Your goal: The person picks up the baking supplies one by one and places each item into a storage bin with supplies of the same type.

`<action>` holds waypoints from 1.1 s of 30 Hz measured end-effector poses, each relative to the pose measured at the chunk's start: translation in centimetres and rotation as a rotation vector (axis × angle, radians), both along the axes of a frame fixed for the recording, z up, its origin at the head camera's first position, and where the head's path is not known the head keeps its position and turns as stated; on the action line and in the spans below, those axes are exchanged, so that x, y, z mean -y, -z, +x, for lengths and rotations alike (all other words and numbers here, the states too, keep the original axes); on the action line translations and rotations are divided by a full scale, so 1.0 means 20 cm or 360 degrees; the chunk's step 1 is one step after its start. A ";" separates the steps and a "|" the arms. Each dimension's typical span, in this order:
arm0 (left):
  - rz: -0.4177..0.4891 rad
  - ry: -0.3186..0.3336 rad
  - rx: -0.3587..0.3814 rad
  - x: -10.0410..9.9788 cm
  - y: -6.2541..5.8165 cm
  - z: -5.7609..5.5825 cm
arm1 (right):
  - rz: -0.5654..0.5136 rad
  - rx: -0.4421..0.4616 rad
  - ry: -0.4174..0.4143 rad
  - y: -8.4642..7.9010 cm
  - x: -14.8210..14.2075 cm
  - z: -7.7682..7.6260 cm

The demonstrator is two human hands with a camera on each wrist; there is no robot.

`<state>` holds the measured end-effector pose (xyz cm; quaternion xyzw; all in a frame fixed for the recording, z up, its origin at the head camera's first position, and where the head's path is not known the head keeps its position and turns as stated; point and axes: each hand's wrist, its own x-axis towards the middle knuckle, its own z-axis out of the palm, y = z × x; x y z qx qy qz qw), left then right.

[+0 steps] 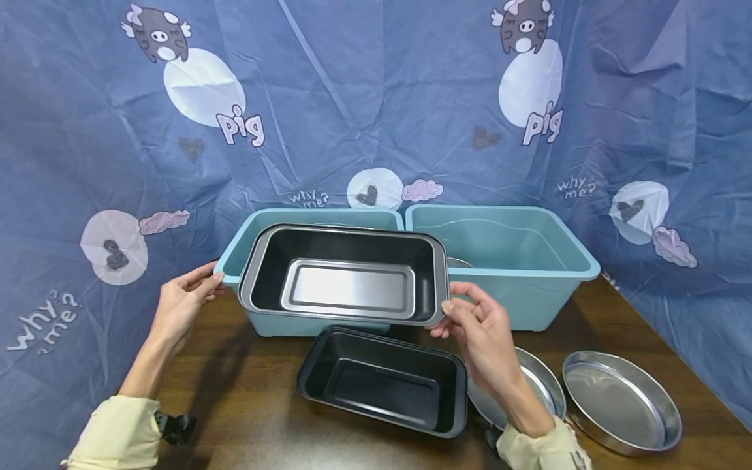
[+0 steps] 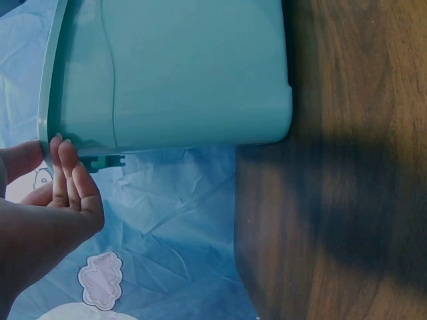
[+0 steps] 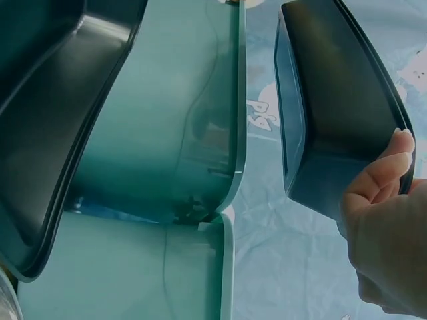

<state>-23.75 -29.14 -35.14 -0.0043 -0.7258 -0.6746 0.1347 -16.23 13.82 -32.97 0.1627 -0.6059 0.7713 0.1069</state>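
A dark loaf pan (image 1: 349, 290) is held up in front of the left teal bin (image 1: 270, 326), its inside facing the head camera. My right hand (image 1: 478, 326) pinches its near right corner, thumb on the rim; the pan's underside shows in the right wrist view, where the fingers (image 3: 387, 173) hold the rim. My left hand (image 1: 182, 303) grips the front left corner of the left bin's rim, with the thumb outermost in the left wrist view. Below the raised pan, a second dark loaf pan (image 1: 382, 391) sits on the table, slightly angled.
A second teal bin (image 1: 505, 297) stands to the right of the first, with part of a round metal rim (image 1: 458, 263) showing inside. Two round metal pans (image 1: 623, 401) lie on the wooden table (image 1: 252, 418) at right, one partly behind my right forearm. A blue printed cloth (image 1: 376, 85) hangs behind.
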 end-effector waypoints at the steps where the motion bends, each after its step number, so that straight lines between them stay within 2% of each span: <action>1: 0.0006 0.0001 -0.0002 0.00 0.00 0.00 | -0.0007 0.0002 0.0005 0.00 0.00 -0.01; 9: 0.0032 0.0016 -0.0046 -0.01 0.00 0.01 | -0.0042 0.0003 0.0023 0.00 0.01 -0.06; 21: 0.0046 0.0000 -0.0010 0.00 0.00 0.00 | -0.0059 -0.0009 0.0039 -0.02 0.03 -0.13; 33: 0.0041 0.0014 -0.0070 -0.01 0.01 0.01 | -0.0084 -0.0017 0.0028 -0.02 0.06 -0.20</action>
